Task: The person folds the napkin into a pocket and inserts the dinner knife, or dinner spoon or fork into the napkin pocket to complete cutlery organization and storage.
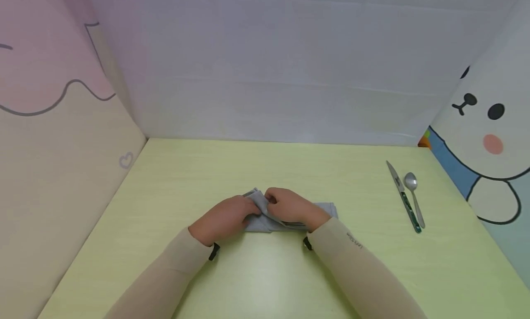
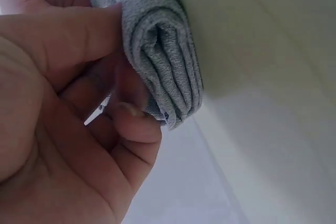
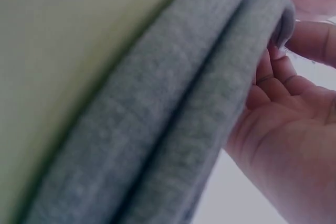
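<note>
A grey cloth [image 1: 258,225], folded into a narrow strip, lies on the table in front of the person. My left hand [image 1: 227,216] grips its left end with thumb and curled fingers. In the left wrist view that end of the cloth [image 2: 173,66] shows several stacked layers. Just right of it, my right hand [image 1: 291,205] pinches a lifted fold. Seen from the right wrist, the cloth [image 3: 136,108] runs in two long folds up to the thumb and fingers. The right hand and forearm cover part of the strip.
A table knife [image 1: 404,199] with a dark green patterned handle lies at the right, beside a metal spoon [image 1: 414,194]. The pale yellow table [image 1: 198,167] meets a white back panel [image 1: 265,102], with printed panels on both sides.
</note>
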Motion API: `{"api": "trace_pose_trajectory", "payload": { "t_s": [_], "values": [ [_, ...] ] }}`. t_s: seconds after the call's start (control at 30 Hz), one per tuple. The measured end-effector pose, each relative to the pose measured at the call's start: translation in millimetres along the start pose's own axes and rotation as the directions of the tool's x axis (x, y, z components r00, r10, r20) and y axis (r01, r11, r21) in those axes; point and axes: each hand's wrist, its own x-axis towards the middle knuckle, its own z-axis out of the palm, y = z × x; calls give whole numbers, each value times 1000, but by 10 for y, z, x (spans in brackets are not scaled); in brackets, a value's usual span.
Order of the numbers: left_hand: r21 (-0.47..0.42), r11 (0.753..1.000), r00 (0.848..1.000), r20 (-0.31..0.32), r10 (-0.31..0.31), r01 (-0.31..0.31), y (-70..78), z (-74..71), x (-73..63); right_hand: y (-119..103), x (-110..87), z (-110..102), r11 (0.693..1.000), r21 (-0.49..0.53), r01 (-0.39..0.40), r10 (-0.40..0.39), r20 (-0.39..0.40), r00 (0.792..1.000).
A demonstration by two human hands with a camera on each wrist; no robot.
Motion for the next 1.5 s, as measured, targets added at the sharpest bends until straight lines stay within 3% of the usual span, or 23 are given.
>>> {"api": "trace_pose_trajectory", "payload": {
  "t_s": [0.3,0.57,0.73,0.93,1.13,1.27,1.5],
  "values": [
    [87,996,1000,-1,10,-10,16,10,-20,-33,15,10,1000,-17,2,-2,13,1000],
    [23,998,992,-116,-57,60,69,29,-173,-169,12,25,997,-62,51,-46,75,996],
    [1,995,983,-155,-100,102,148,48,-223,-259,13,33,988,-99,115,-107,85,991],
    [-29,991,973,-188,-133,130,228,42,-250,-332,0,66,956,-233,177,-165,70,984],
    [96,982,955,-267,-131,161,265,58,-259,-318,85,133,916,-333,223,-198,109,974],
    [107,974,955,-241,-172,202,280,100,-256,-257,151,121,932,-299,206,-157,182,971],
    [91,961,949,-208,-238,261,299,100,-229,-163,176,-87,988,-68,141,-118,273,955]
  ]
}}
